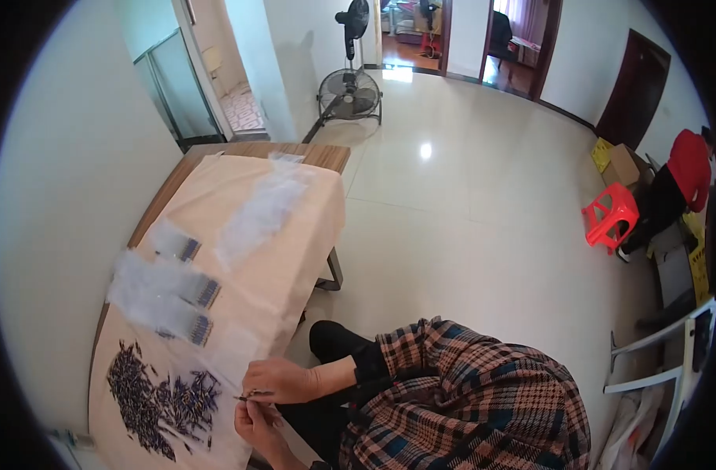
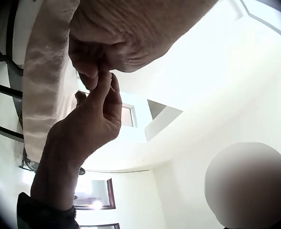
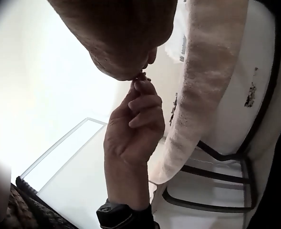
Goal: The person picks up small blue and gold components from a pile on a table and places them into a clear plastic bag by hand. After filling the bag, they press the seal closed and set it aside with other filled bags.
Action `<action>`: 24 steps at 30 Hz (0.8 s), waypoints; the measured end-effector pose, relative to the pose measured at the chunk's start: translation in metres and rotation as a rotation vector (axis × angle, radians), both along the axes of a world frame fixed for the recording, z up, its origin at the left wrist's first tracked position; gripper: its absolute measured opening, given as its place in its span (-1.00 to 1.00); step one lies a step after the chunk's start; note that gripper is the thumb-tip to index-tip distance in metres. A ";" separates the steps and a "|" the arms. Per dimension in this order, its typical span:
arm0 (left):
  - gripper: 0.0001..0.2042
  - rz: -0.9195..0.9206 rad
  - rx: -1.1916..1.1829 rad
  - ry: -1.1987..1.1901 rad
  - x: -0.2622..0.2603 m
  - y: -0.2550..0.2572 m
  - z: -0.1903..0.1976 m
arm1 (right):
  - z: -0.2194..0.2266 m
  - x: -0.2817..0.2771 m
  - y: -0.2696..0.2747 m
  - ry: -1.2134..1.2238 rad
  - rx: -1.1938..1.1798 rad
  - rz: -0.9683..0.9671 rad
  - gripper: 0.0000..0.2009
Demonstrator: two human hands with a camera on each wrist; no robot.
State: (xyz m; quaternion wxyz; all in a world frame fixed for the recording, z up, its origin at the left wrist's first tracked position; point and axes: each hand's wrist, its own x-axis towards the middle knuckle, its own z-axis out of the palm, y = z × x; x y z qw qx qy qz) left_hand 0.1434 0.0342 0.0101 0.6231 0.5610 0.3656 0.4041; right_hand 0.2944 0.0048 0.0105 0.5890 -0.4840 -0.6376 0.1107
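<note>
In the head view, my right hand (image 1: pixel 283 381) and left hand (image 1: pixel 260 431) meet at the table's near edge. Between their fingertips is a small slender dark piece (image 1: pixel 244 398), pinched from both sides. Its tip shows in the right wrist view as a small dark bit (image 3: pixel 143 76). Fingers and thumbs hide most of it. Close by on the table lies a heap of small dark pieces (image 1: pixel 139 399), blue and black with gold-coloured parts. A looser bluish heap (image 1: pixel 192 401) lies beside it, nearest my hands.
Clear plastic bags holding rows of the pieces (image 1: pixel 205 291) lie beyond the heaps. Flat clear bags (image 1: pixel 264 205) are stacked farther along the cloth-covered table (image 1: pixel 311 227). A fan (image 1: pixel 348 95) stands past the table's far end. A red stool (image 1: pixel 611 215) and a person in red (image 1: pixel 687 172) are at right.
</note>
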 end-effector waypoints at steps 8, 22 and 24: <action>-0.70 -0.047 -0.216 0.187 -0.014 0.002 -0.003 | -0.007 0.001 -0.012 -0.045 0.189 0.105 -0.92; -0.69 0.033 -0.173 -0.096 0.007 -0.043 0.027 | -0.009 0.007 -0.016 -0.269 0.182 0.169 -0.90; -0.68 0.032 -0.032 -0.023 0.008 -0.041 0.026 | -0.009 0.005 -0.018 -0.249 0.164 0.143 -0.90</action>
